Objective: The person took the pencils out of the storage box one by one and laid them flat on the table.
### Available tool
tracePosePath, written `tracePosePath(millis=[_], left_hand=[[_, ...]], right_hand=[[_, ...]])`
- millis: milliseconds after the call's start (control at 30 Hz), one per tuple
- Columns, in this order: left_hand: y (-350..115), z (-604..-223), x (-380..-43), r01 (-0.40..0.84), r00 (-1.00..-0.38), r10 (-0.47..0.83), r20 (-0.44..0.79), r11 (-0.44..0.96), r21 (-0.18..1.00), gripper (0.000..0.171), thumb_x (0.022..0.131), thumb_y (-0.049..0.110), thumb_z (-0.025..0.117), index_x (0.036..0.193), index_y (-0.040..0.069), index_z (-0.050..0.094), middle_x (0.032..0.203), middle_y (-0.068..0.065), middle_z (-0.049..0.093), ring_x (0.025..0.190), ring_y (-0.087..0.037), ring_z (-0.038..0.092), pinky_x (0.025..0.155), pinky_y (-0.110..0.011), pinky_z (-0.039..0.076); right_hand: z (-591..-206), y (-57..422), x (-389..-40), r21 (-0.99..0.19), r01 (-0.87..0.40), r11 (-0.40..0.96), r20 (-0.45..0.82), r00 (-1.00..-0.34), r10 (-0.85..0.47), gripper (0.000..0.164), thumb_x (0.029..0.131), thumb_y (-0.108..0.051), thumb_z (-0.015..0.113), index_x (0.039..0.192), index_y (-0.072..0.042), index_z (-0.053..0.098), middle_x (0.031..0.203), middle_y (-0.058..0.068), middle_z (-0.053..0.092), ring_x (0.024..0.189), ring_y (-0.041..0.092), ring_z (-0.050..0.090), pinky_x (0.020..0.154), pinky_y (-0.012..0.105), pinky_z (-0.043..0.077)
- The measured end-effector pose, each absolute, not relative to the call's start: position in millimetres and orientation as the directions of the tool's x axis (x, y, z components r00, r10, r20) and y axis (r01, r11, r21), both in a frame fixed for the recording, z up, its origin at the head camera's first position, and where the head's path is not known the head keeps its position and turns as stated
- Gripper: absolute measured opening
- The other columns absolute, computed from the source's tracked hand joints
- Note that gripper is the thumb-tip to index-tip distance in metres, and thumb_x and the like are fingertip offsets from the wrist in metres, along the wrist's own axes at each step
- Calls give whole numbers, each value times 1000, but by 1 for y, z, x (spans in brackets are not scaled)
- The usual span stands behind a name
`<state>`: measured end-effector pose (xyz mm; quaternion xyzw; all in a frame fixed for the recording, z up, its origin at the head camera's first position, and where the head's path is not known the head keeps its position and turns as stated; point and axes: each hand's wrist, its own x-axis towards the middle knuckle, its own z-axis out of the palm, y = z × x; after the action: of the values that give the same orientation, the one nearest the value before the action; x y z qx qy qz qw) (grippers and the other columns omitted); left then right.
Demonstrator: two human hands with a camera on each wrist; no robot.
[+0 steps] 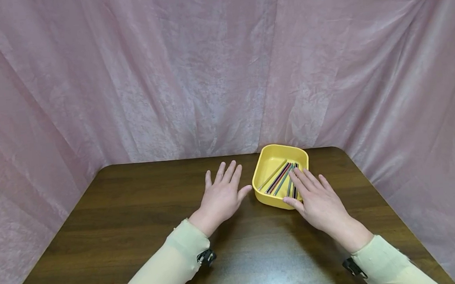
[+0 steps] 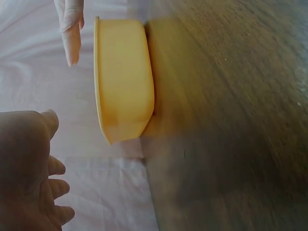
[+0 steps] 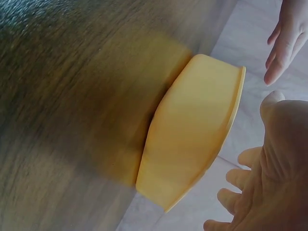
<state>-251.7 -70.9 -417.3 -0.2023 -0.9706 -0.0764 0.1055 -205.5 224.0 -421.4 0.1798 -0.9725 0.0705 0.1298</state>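
Note:
A yellow plastic bin with rounded corners stands at the table's far side, right of centre. Inside it lie several slim pencils in yellow, black, red and green, slanting roughly the same way. My left hand hovers left of the bin, palm down, fingers spread and holding nothing. Over the bin's near right corner is my right hand, also spread and holding nothing; its fingers cover part of the pencils. Both wrist views show the bin's outer wall, with each hand higher than the tabletop.
The brown wooden table carries the bin close to its back edge. A pink curtain hangs behind the table and along both sides. Small dark devices sit at the cuffs of the pale sleeves.

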Motion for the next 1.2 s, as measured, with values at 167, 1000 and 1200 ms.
tracePosePath(millis=[167, 1000, 1200], left_hand=[[-65, -420, -258, 406, -902, 373, 220, 905, 131, 76, 116, 63, 37, 176, 17, 32, 183, -6, 24, 169, -34, 15, 127, -74, 16], [-36, -423, -271, 425, -900, 397, 181, 890, 164, 76, 116, 64, 38, 176, 17, 33, 182, -6, 26, 168, -35, 18, 126, -75, 19], [-29, -425, -272, 433, -896, 406, 180, 889, 148, 74, 116, 62, 38, 175, 18, 34, 181, -5, 28, 168, -34, 20, 126, -74, 21]], right_hand=[[-424, 225, -206, -93, -362, 928, 277, -904, -325, 80, 112, -56, 57, 170, -3, 40, 177, 18, 34, 162, 43, 32, 128, 68, 21], [-428, 229, -208, -123, -315, 941, 232, -931, -281, 83, 114, -60, 51, 171, -1, 37, 175, 24, 35, 162, 46, 32, 126, 71, 23], [-430, 229, -207, -114, -315, 942, 252, -927, -279, 82, 114, -57, 54, 167, 4, 41, 169, 32, 40, 157, 51, 38, 125, 70, 27]])
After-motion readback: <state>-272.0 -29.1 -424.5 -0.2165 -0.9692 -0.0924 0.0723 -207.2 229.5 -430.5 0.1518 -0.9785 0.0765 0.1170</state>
